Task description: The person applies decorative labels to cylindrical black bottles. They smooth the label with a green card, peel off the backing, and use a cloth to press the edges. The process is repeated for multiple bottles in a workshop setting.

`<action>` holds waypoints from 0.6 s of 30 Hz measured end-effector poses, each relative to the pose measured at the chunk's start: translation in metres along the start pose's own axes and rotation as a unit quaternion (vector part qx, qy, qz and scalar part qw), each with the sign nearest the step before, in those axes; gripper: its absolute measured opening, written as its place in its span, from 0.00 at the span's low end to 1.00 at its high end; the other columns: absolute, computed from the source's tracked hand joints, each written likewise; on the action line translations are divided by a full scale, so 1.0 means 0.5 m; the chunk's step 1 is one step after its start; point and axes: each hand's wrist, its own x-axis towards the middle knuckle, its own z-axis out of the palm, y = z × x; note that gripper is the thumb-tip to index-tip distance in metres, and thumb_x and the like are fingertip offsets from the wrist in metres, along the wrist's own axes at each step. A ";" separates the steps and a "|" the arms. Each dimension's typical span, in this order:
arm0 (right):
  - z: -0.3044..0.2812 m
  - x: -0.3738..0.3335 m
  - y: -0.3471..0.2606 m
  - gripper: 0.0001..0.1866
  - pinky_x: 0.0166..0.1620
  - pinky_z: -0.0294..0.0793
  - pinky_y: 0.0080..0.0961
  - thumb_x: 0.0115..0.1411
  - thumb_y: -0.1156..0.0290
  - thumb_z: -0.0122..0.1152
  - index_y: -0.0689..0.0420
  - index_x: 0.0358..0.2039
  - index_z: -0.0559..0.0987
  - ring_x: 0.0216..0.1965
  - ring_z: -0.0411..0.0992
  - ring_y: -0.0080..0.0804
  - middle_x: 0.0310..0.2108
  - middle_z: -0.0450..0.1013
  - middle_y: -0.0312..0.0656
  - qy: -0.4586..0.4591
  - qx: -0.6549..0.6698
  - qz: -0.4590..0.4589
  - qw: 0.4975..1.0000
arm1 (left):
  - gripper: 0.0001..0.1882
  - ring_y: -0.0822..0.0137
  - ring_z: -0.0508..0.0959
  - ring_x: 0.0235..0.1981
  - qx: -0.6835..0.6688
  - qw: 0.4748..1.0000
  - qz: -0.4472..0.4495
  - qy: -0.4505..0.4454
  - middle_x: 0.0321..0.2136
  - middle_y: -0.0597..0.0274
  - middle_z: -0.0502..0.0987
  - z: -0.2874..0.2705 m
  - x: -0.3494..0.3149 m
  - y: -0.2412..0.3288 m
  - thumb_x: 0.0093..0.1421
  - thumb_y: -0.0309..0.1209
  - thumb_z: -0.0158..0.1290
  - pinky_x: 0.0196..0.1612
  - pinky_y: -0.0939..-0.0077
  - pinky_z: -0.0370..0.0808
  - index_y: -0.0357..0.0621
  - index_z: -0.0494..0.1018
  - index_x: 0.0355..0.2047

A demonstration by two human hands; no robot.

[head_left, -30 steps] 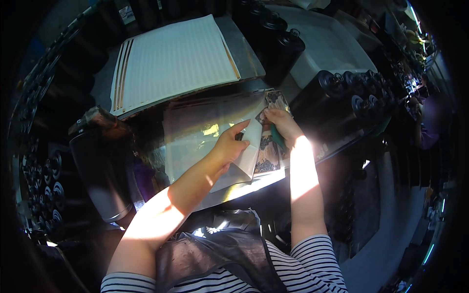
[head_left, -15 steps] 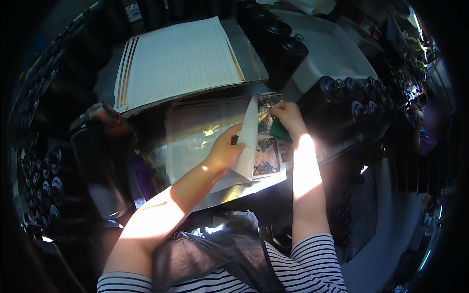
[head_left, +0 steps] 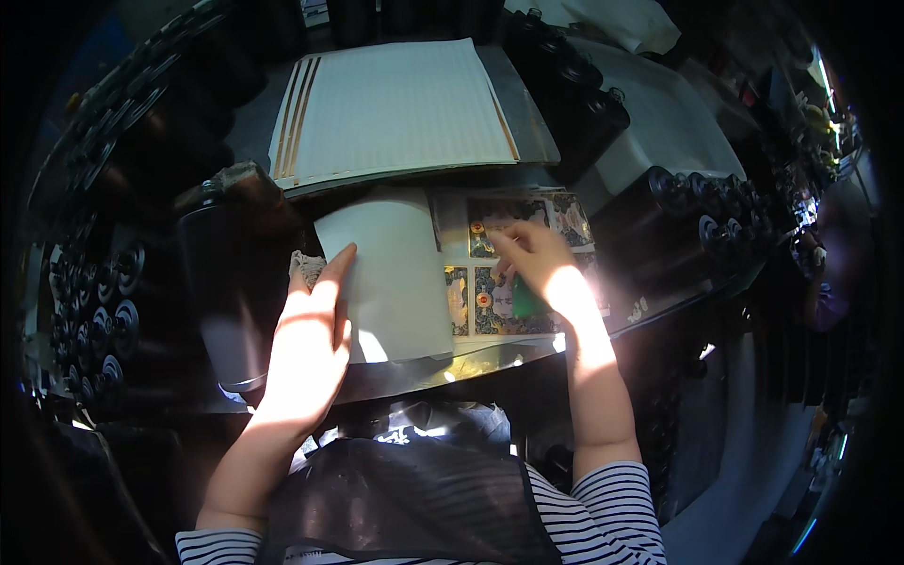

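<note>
A white paper sheet [head_left: 395, 282], bowed along its upper and right edges, lies over the left part of the work surface. My left hand [head_left: 309, 344] rests at the sheet's left edge with fingers stretched and apart. A crumpled greyish cloth-like bit [head_left: 306, 267] shows at one of its fingertips. To the right lies a sheet of dark, gold-patterned printed panels [head_left: 490, 306]. Over these prints my right hand [head_left: 541, 264] is bent, thumb and fingertips close together. Below its palm a flat green piece [head_left: 529, 299] shows, partly hidden by the hand, which seems to hold it.
Beyond the work surface lies a stack of large white sheets [head_left: 395, 113] with brown strips. Dark cylindrical containers stand on the left [head_left: 231, 282] and right [head_left: 650, 217]. A pale tub [head_left: 669, 122] is at the back right. Another person's hand [head_left: 819, 254] shows far right.
My left hand has swung left, and the white sheet has turned over leftward, uncovering more of the printed panels. My right hand has shifted slightly down and left over the prints. The view has shifted too.
</note>
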 end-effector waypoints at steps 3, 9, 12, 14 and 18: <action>0.079 -0.010 -0.061 0.27 0.31 0.69 0.26 0.56 0.47 0.54 0.64 0.27 0.79 0.23 0.73 0.30 0.18 0.74 0.41 -0.063 -0.080 0.021 0.995 | 0.29 0.48 0.73 0.33 0.068 0.988 0.119 0.067 0.39 0.42 0.66 -0.038 -0.021 -0.054 0.52 0.16 0.46 0.38 0.63 0.73 0.47 0.61 0.55; 0.157 -0.013 -0.169 0.31 0.35 0.71 0.29 0.51 0.42 0.56 0.64 0.30 0.79 0.29 0.75 0.36 0.22 0.75 0.45 -0.032 -0.100 0.012 0.994 | 0.24 0.47 0.75 0.35 0.137 0.975 0.158 0.078 0.44 0.31 0.65 -0.087 -0.042 -0.118 0.55 0.20 0.43 0.40 0.63 0.73 0.38 0.61 0.55; 0.188 0.018 -0.199 0.32 0.37 0.72 0.30 0.48 0.42 0.59 0.65 0.31 0.78 0.31 0.76 0.40 0.26 0.76 0.50 0.011 -0.172 0.007 0.985 | 0.23 0.46 0.73 0.36 0.067 0.984 0.162 0.022 0.42 0.33 0.67 -0.091 -0.050 -0.127 0.55 0.20 0.45 0.41 0.63 0.72 0.36 0.62 0.53; 0.198 0.016 -0.213 0.28 0.36 0.70 0.27 0.47 0.47 0.63 0.66 0.29 0.77 0.28 0.74 0.37 0.23 0.74 0.49 0.001 -0.144 -0.018 0.989 | 0.25 0.45 0.73 0.36 0.055 0.983 0.172 -0.019 0.42 0.32 0.67 -0.085 -0.051 -0.140 0.54 0.20 0.44 0.40 0.63 0.72 0.35 0.61 0.54; 0.223 0.068 -0.130 0.20 0.31 0.68 0.22 0.52 0.57 0.61 0.67 0.27 0.77 0.24 0.70 0.29 0.20 0.72 0.41 -0.025 -0.040 -0.041 0.998 | 0.26 0.51 0.74 0.33 0.056 0.986 0.148 -0.061 0.35 0.40 0.68 -0.077 -0.036 -0.161 0.52 0.20 0.45 0.36 0.66 0.73 0.30 0.61 0.54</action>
